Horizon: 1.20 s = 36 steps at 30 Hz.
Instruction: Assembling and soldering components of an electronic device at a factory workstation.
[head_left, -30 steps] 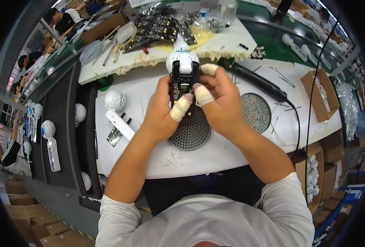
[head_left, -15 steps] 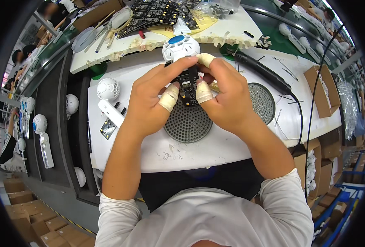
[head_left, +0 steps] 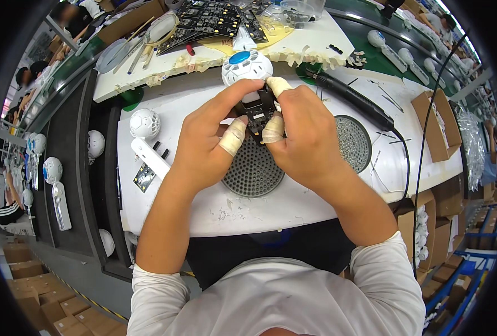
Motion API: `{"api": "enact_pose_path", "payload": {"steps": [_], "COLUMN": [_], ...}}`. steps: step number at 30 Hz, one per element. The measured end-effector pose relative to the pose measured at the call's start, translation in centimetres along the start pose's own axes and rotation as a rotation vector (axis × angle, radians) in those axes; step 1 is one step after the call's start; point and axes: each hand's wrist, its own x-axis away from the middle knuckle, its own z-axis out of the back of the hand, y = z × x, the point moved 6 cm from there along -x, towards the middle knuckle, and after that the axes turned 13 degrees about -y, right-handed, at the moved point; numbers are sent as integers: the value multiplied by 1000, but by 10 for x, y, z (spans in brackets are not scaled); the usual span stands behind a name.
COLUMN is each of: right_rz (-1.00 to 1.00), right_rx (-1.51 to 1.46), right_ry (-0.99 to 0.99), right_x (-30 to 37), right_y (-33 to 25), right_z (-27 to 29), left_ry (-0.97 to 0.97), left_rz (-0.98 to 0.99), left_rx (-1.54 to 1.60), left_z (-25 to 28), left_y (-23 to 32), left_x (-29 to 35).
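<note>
left hand and right hand close together, fingers pinched inward (several tips taped), forearms bare

Bright even light, soft shadows, sharp centre, fisheye-bent dark rim.

A white handheld fan with a round slotted head and blue centre cap points away, its opened black handle section showing a small circuit board, held above the white table's middle.

I see bare white table at six o'clock of my hands; at nine a white fan part blocks, at two a black cable.
</note>
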Motion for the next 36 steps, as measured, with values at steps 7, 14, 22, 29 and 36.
{"api": "enact_pose_path", "payload": {"steps": [7,14,22,29,36], "right_rz": [-35,-15,-25,-45,3], "right_rx": [-21,27,49,123,112], "right_ry": [8,-2,2,-3,5], "right_x": [3,-2,0,3,3], "right_y": [0,0,-4,-8,-12], "right_z": [-1,3,-1,-4,-3], "left_ry": [-45,41,72,-59,-37], "left_rz": [11,-38,-106,-43,-63], "left_rx": [-93,-46,-123,-203,-136], "left_z": [-3,-6,-5,-10,-9], "left_y": [-1,-1,-2,0,0], "left_x": [1,1,1,4,4]}}
